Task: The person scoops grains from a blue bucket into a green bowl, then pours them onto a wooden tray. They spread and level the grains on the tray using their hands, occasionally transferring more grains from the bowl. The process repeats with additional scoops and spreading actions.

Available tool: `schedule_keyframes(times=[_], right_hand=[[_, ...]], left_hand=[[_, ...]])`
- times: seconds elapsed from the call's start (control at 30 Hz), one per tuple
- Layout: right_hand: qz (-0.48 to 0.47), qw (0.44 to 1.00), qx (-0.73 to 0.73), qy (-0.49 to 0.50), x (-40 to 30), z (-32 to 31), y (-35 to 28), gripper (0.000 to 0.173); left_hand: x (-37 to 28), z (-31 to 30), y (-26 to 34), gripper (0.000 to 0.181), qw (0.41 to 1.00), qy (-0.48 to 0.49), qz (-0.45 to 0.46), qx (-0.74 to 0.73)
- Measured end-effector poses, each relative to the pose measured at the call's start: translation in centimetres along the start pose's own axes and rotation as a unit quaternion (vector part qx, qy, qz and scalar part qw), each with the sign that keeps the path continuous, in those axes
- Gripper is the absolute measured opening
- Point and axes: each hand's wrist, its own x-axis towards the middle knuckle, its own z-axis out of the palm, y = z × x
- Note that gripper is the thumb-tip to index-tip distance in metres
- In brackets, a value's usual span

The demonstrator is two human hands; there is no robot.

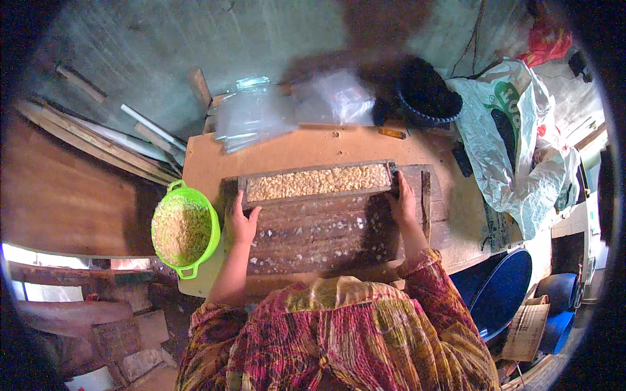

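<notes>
A long, narrow wooden frame (313, 199) lies across the far part of a dark plank board (318, 229). Pale beans (318, 181) fill it in an even layer. My left hand (243, 222) holds the frame's left end, its thumb lying along the near side. At the opposite end my right hand (404, 200) grips the frame, fingers pointing away from me. Whitish bits of bean are scattered on the board between my forearms. Left of my left hand, a bright green plastic colander (214, 234) holds more pale beans (178, 229).
Clear plastic bags (254, 115) and another bag stack (337, 100) lie along the table's (205, 156) far edge. An orange-handled tool (392, 133) is near a dark basket (430, 93). A white plastic bag (530, 171) covers the right side; a blue drum (503, 288) stands below.
</notes>
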Motion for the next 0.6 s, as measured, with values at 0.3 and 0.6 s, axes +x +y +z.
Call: schedule_keyframes(times=[0.3,0.6], right_hand=[[-0.033,0.998,0.005,0.047,-0.5,0.5,0.5,0.077],[-0.056,0.995,0.026,0.076,0.1,-3.6,-1.8,0.076]], left_hand=[[-0.1,-0.2,0.0,0.068,0.998,0.022,0.049,0.018],[1.4,-3.3,2.7,0.069,0.995,0.04,0.067,0.063]])
